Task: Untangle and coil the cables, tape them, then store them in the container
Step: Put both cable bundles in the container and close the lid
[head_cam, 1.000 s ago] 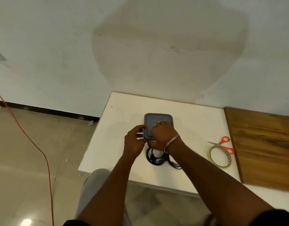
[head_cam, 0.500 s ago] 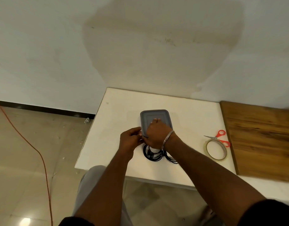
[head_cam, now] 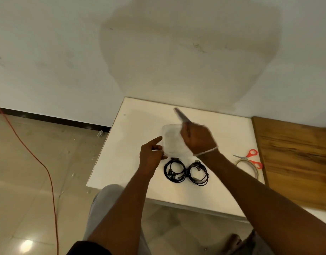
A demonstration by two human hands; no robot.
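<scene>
A clear plastic container (head_cam: pixel 170 140) stands uncovered on the white table (head_cam: pixel 130 144). My right hand (head_cam: pixel 199 138) holds its grey lid (head_cam: pixel 181 115), lifted and tilted on edge above the container's far right side; the lid is blurred. My left hand (head_cam: pixel 151 153) rests against the container's left wall, index finger extended, gripping its near left corner. Two coiled black cables lie side by side just in front of the container: the left coil (head_cam: pixel 174 172) and the right coil (head_cam: pixel 198 173).
Red-handled scissors (head_cam: pixel 250 158) and a tape roll (head_cam: pixel 248 167) lie at the table's right edge. A wooden board (head_cam: pixel 296 159) adjoins on the right. An orange cord (head_cam: pixel 38 162) runs over the tiled floor on the left. The wall is close behind.
The right hand has pulled the grey lid off the container and lifted it up to the right. The two cable coils, partly hidden before, now show.
</scene>
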